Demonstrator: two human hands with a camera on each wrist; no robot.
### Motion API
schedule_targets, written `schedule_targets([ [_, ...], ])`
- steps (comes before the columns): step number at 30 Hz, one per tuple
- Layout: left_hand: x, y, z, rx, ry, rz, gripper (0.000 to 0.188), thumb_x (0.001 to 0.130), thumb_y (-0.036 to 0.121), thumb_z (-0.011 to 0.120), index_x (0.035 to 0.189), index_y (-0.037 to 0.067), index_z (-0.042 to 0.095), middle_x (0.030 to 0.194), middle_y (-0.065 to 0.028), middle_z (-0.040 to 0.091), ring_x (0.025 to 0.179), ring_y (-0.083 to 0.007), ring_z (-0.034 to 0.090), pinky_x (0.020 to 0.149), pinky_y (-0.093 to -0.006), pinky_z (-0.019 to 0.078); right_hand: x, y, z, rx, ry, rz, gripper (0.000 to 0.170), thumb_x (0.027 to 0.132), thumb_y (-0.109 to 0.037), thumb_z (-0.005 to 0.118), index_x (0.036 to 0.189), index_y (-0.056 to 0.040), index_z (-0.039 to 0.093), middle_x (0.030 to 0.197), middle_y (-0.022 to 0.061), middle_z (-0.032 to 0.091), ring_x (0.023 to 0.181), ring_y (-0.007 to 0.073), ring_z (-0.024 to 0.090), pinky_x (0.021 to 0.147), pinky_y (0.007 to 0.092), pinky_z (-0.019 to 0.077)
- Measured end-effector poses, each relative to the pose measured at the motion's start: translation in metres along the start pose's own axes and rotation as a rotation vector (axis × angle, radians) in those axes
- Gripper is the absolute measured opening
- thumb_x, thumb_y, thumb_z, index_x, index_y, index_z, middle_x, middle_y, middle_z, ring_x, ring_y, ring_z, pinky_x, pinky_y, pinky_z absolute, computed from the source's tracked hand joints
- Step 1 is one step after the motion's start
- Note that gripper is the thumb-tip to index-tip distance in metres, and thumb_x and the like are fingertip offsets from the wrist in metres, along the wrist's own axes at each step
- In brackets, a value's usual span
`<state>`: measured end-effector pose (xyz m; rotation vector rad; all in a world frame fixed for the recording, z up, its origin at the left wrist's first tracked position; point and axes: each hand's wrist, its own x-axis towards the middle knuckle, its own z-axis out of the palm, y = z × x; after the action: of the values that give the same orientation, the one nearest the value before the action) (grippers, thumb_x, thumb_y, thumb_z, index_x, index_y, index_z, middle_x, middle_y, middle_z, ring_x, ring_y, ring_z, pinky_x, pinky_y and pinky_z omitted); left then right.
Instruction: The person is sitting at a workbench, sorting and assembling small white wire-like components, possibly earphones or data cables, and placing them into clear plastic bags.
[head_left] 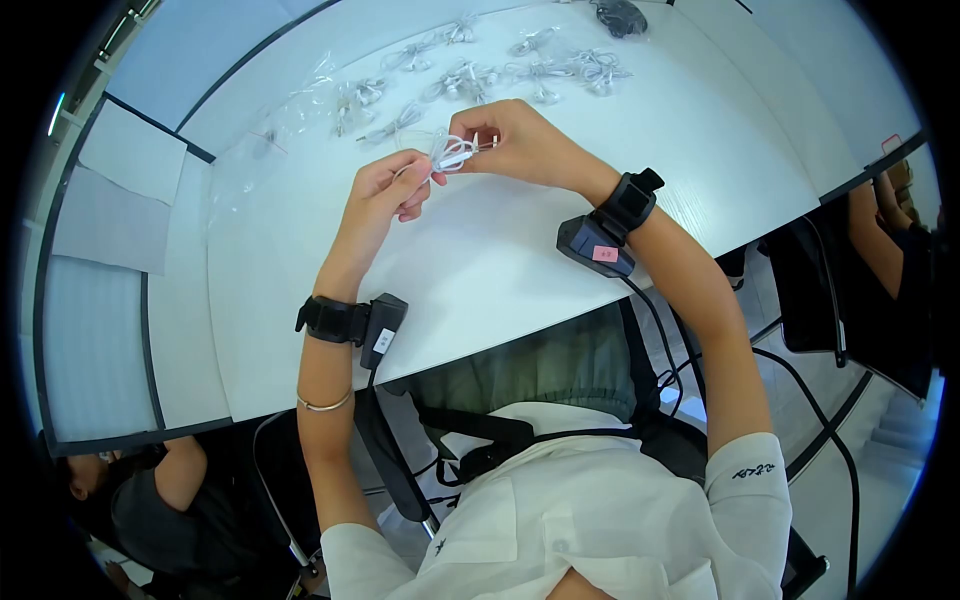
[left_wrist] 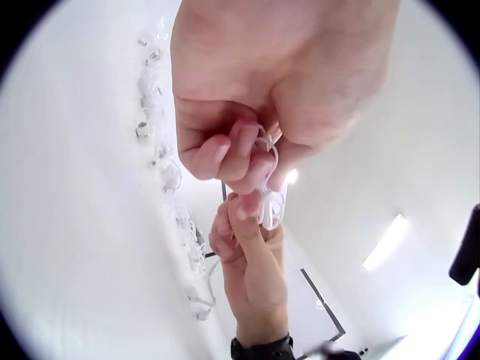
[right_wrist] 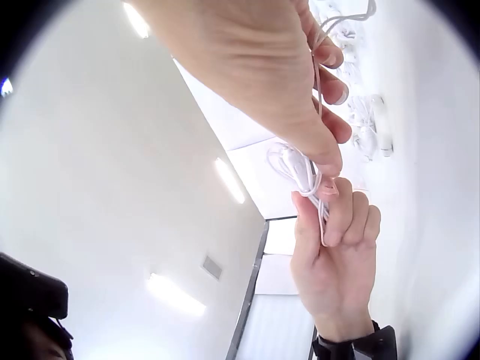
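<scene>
A thin white cable (head_left: 455, 155), wound in a small coil, is held up over the table between both hands. My left hand (head_left: 392, 187) pinches the coil between thumb and curled fingers; the left wrist view shows loops of the cable (left_wrist: 271, 210) below those fingers. From the right, my right hand (head_left: 530, 145) meets the coil with thumb and fingertips and grips a strand. In the right wrist view, the right thumb (right_wrist: 326, 154) lies against the coil, and a strand runs up past the right fingers.
Several coiled white cables (head_left: 465, 80) lie on the white table (head_left: 480, 260) beyond the hands. Clear plastic bags (head_left: 310, 95) are at the far left, and a dark bundle (head_left: 622, 17) is at the back. Low white panels border the table. Other people sit at both sides.
</scene>
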<state>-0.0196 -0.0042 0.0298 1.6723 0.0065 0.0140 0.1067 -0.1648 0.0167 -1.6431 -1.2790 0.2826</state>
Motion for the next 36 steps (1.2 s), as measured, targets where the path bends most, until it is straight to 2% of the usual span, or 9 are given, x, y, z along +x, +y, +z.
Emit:
schedule_targets([
  [9, -0.003, 0.005, -0.007, 0.182, -0.066, -0.019, 0.031, 0.091, 0.026, 0.045, 0.085, -0.001, 0.06, 0.06, 0.0065, 0.031, 0.057, -0.0041, 0.029, 0.055, -0.0194, 0.026, -0.003, -0.009, -0.003, -0.013, -0.022, 0.049, 0.009, 0.068, -0.009, 0.065, 0.074, -0.0052, 0.059, 0.059, -0.001, 0.05, 0.054, 0.0073, 0.041, 0.05, 0.0225, 0.0322],
  [15, -0.003, 0.004, -0.01, 0.15, -0.069, -0.029, 0.03, 0.089, 0.025, 0.047, 0.085, -0.001, 0.062, 0.07, 0.0027, 0.053, 0.062, -0.0042, 0.035, 0.061, -0.0193, 0.0298, -0.003, -0.006, -0.001, -0.017, -0.051, 0.008, 0.01, 0.068, -0.01, 0.065, 0.073, -0.0059, 0.058, 0.062, -0.0025, 0.051, 0.055, 0.0071, 0.041, 0.05, 0.0226, 0.0319],
  [16, -0.003, 0.0, -0.012, 0.151, -0.076, -0.025, 0.03, 0.089, 0.025, 0.047, 0.086, 0.0, 0.063, 0.08, -0.0003, 0.06, 0.065, -0.0045, 0.039, 0.064, -0.0185, 0.0327, -0.002, -0.004, 0.0, -0.01, -0.059, -0.018, 0.009, 0.069, -0.011, 0.063, 0.074, -0.0061, 0.057, 0.064, -0.003, 0.052, 0.056, 0.0067, 0.041, 0.051, 0.0225, 0.0327],
  [19, -0.003, -0.001, -0.018, 0.181, -0.196, -0.139, 0.03, 0.088, 0.025, 0.048, 0.088, 0.0, 0.064, 0.084, -0.0015, 0.062, 0.068, -0.0048, 0.041, 0.068, -0.0178, 0.0346, -0.005, -0.013, 0.001, 0.033, -0.11, -0.013, 0.007, 0.071, -0.011, 0.061, 0.075, -0.0063, 0.057, 0.064, -0.0032, 0.052, 0.056, 0.0065, 0.042, 0.052, 0.0222, 0.0335],
  [20, -0.002, -0.006, -0.018, 0.156, -0.205, -0.112, 0.033, 0.088, 0.029, 0.049, 0.087, 0.0, 0.065, 0.062, 0.0043, 0.043, 0.059, -0.0058, 0.033, 0.057, -0.0203, 0.0258, -0.006, -0.012, 0.003, 0.032, -0.119, -0.01, 0.007, 0.073, -0.012, 0.061, 0.074, -0.0063, 0.057, 0.064, -0.0037, 0.052, 0.057, 0.0062, 0.042, 0.052, 0.0219, 0.0337],
  [23, -0.003, 0.0, -0.019, 0.159, -0.31, -0.19, 0.029, 0.088, 0.028, 0.049, 0.086, 0.002, 0.061, 0.06, 0.0058, 0.036, 0.057, -0.0055, 0.03, 0.056, -0.02, 0.024, -0.006, -0.009, 0.006, 0.002, -0.148, -0.009, 0.008, 0.074, -0.013, 0.061, 0.076, -0.0062, 0.056, 0.064, -0.0038, 0.052, 0.058, 0.0062, 0.042, 0.053, 0.0216, 0.0337],
  [26, 0.0, -0.006, -0.014, 0.016, -0.166, -0.18, 0.023, 0.089, 0.027, 0.048, 0.085, 0.005, 0.054, 0.061, 0.0063, 0.035, 0.056, -0.0049, 0.029, 0.055, -0.02, 0.0229, -0.004, -0.004, 0.009, 0.058, -0.111, -0.037, 0.01, 0.075, -0.013, 0.061, 0.076, -0.0065, 0.054, 0.065, -0.004, 0.05, 0.059, 0.0062, 0.043, 0.054, 0.0216, 0.0335],
  [29, 0.0, -0.004, -0.013, -0.024, -0.145, -0.122, 0.019, 0.09, 0.026, 0.047, 0.084, 0.008, 0.048, 0.062, 0.0059, 0.037, 0.056, -0.0044, 0.029, 0.055, -0.02, 0.0232, -0.004, -0.011, 0.009, 0.13, -0.141, -0.04, 0.01, 0.077, -0.012, 0.059, 0.077, -0.0072, 0.05, 0.065, -0.0039, 0.048, 0.061, 0.006, 0.043, 0.055, 0.0215, 0.033],
  [36, 0.002, -0.006, -0.01, -0.078, -0.074, -0.059, 0.021, 0.091, 0.025, 0.045, 0.086, 0.007, 0.055, 0.067, 0.0018, 0.05, 0.061, -0.0056, 0.042, 0.062, -0.0194, 0.0323, -0.003, -0.016, 0.012, 0.365, -0.15, 0.057, 0.011, 0.08, -0.011, 0.054, 0.075, -0.0076, 0.045, 0.065, -0.0013, 0.052, 0.056, 0.0061, 0.04, 0.051, 0.0208, 0.0309],
])
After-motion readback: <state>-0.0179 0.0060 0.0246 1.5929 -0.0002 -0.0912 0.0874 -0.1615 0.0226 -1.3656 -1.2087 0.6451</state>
